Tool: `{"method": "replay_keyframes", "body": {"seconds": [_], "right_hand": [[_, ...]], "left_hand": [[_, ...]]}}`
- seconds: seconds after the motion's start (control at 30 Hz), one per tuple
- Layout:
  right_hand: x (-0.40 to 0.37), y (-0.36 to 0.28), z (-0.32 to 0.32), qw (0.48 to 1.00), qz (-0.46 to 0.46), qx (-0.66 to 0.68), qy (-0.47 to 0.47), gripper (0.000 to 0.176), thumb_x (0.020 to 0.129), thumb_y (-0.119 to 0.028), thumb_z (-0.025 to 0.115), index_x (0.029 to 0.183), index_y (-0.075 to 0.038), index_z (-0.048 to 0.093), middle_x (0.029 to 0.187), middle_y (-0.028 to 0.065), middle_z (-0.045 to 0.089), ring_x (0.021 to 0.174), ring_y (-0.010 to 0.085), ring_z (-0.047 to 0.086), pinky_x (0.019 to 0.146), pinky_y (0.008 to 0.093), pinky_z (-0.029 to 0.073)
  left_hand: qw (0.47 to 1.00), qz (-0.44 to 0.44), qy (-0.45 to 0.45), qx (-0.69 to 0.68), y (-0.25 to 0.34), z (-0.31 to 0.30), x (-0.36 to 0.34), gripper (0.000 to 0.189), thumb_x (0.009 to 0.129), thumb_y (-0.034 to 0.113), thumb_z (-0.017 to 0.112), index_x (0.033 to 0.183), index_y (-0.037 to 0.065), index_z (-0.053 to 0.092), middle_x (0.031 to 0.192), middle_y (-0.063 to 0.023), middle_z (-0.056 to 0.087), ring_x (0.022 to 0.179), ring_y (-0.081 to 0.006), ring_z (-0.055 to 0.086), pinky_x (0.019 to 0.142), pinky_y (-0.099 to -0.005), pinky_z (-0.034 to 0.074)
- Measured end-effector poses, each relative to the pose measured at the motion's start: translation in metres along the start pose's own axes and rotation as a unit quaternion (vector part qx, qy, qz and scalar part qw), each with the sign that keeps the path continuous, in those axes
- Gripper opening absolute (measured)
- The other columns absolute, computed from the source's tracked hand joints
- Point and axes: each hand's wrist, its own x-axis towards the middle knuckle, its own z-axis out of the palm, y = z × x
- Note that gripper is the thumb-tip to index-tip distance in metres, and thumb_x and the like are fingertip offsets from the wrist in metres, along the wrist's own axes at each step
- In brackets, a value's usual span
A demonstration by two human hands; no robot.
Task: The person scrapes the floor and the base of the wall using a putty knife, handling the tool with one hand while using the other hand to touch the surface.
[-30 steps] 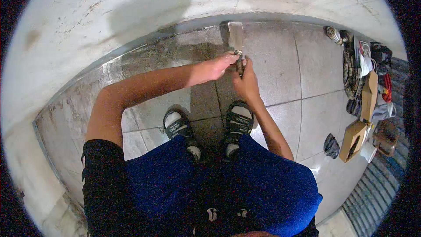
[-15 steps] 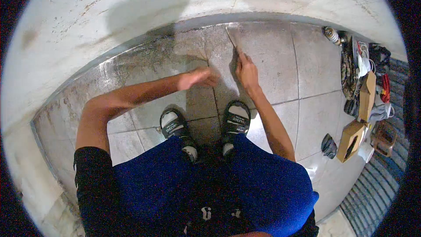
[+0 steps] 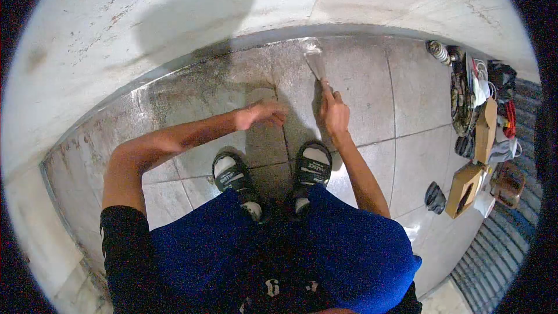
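My right hand (image 3: 335, 115) is closed around the handle of a scraper (image 3: 315, 65) with a flared flat blade. The blade's wide end lies against or just over the grey tiled floor (image 3: 363, 96), a little short of the wall base, beside a whitish, shiny patch. To the left, my left hand (image 3: 261, 115) hovers over the floor in front of my feet, holding nothing. Its fingers are stretched out, slightly bent and blurred.
A curved-looking pale wall (image 3: 349, 0) with stains borders the floor ahead. On the right lie a metal coil spring (image 3: 439, 52), an open cardboard box (image 3: 467, 189), a dark crumpled item (image 3: 435, 197) and red cable (image 3: 511, 117), near a ribbed shutter (image 3: 494, 250). My sandals (image 3: 314, 163) stand below my hands.
My right hand has drawn the scraper back from the wall base and slightly right, and the blade's flat face now shows more. My left hand stays nearly in place. The view has shifted slightly.
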Motion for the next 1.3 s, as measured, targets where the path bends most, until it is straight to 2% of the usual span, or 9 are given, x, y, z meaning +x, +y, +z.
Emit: {"method": "replay_keyframes", "body": {"seconds": [0.13,0.23,0.43,0.53,0.77,0.9,1.13,1.2,1.3], "right_hand": [[0.015,0.0,0.003,0.999,-0.026,-0.004,0.02,0.067,0.079,-0.011,0.059,0.14,-0.023,0.034,0.091,0.0199,0.058,0.06,0.0363,0.06,0.051,0.044,0.05],[0.003,-0.01,-0.001,1.0,-0.003,0.007,0.003,0.061,0.081,-0.008,0.057,0.138,-0.024,0.04,0.082,0.0172,0.056,0.059,0.0354,0.058,0.055,0.0458,0.049],[0.0,0.008,-0.005,0.998,0.001,0.043,0.046,0.064,0.081,-0.012,0.057,0.14,-0.025,0.036,0.085,0.0197,0.058,0.058,0.0364,0.059,0.05,0.0449,0.049],[0.019,0.0,0.002,0.998,-0.006,0.024,0.059,0.051,0.087,-0.007,0.053,0.135,-0.022,0.045,0.076,0.0198,0.056,0.061,0.0367,0.058,0.054,0.0445,0.048],[0.0,0.004,-0.012,0.996,0.041,0.058,0.044,0.057,0.085,-0.013,0.055,0.139,-0.022,0.038,0.09,0.0207,0.058,0.061,0.036,0.061,0.054,0.0441,0.05],[0.023,0.011,0.0,0.994,-0.031,0.029,0.097,0.061,0.083,-0.009,0.057,0.139,-0.023,0.038,0.086,0.0175,0.058,0.06,0.0357,0.059,0.053,0.0436,0.049],[0.0,-0.015,-0.013,0.997,0.015,0.059,0.056,0.045,0.089,-0.012,0.055,0.133,-0.019,0.048,0.083,0.0195,0.058,0.064,0.0365,0.06,0.057,0.0421,0.049],[-0.002,-0.012,-0.011,0.999,0.015,0.016,0.028,0.046,0.088,-0.01,0.056,0.133,-0.019,0.048,0.081,0.0189,0.058,0.062,0.037,0.058,0.056,0.042,0.049],[-0.002,-0.009,-0.021,0.974,-0.059,0.126,0.177,0.043,0.09,-0.01,0.054,0.131,-0.015,0.048,0.074,0.0132,0.057,0.052,0.0273,0.054,0.047,0.0353,0.045]], "left_hand": [[0.986,-0.104,0.017,0.129,0.017,0.009,0.003,0.047,0.091,0.045,0.048,0.12,0.009,0.058,0.113,-0.0075,0.062,0.103,-0.0185,0.06,0.084,-0.0338,0.048],[0.99,-0.118,0.071,0.011,-0.017,0.001,0.026,0.041,0.086,0.044,0.059,0.106,0.008,0.062,0.097,-0.007,0.064,0.086,-0.0202,0.063,0.074,-0.0331,0.05],[0.999,-0.022,0.027,0.02,0.01,0.01,-0.005,0.039,0.085,0.041,0.06,0.105,0.007,0.061,0.099,-0.0079,0.065,0.087,-0.0196,0.063,0.074,-0.0326,0.049],[0.989,-0.113,0.056,0.078,0.012,0.01,0.005,0.042,0.086,0.042,0.06,0.108,0.007,0.06,0.102,-0.0082,0.064,0.089,-0.0197,0.063,0.077,-0.0337,0.048],[0.996,-0.049,0.003,0.077,0.017,0.009,-0.004,0.053,0.088,0.052,0.049,0.119,0.009,0.057,0.111,-0.0069,0.063,0.1,-0.0186,0.06,0.084,-0.0333,0.047],[0.993,0.045,-0.05,0.097,0.009,0.002,-0.005,0.049,0.089,0.048,0.051,0.116,0.009,0.059,0.105,-0.0059,0.063,0.096,-0.0171,0.06,0.081,-0.0326,0.048],[0.985,-0.098,0.056,0.13,0.012,0.014,0.008,0.044,0.088,0.046,0.055,0.105,0.006,0.062,0.096,-0.004,0.064,0.086,-0.0138,0.061,0.072,-0.0298,0.049],[0.997,-0.022,0.029,0.065,0.007,0.011,0.001,0.042,0.087,0.045,0.056,0.104,0.006,0.063,0.095,-0.0037,0.064,0.086,-0.0137,0.061,0.072,-0.0294,0.049],[0.995,-0.053,0.044,0.078,0.001,0.007,0.0,0.04,0.087,0.043,0.058,0.103,0.006,0.063,0.093,-0.0034,0.065,0.086,-0.0138,0.061,0.076,-0.029,0.049]]}}
